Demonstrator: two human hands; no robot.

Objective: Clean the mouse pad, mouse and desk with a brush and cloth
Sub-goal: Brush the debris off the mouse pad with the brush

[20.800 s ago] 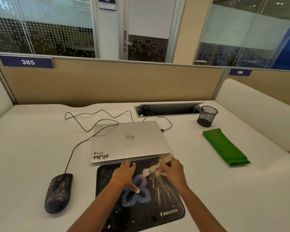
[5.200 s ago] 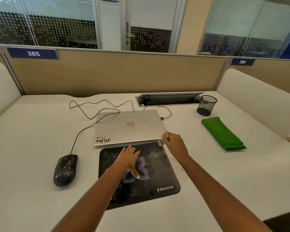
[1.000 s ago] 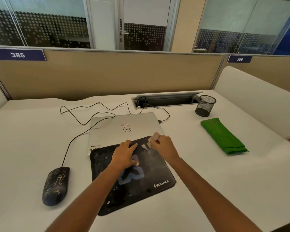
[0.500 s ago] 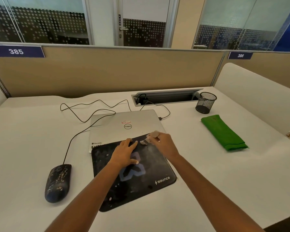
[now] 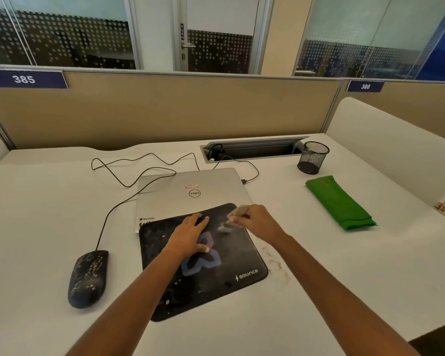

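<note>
While left hand [image 5: 190, 236] presses pad [image 5: 242, 258], right hand [image 5: 257, 222] apparently grips brush [image 5: 239, 210].

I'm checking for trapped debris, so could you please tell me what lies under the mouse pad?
The far edge of the mouse pad overlaps the closed laptop; the rest lies on the desk. Anything beneath it is hidden.

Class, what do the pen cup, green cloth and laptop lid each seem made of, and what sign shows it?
Pen cup: black wire mesh, probably metal; light shows through its lattice.
Green cloth: soft matte fabric, perhaps microfibre; it lies folded with layered edges.
Laptop lid: smooth silver satin finish, metal or painted plastic; the look leaves it open.
</note>
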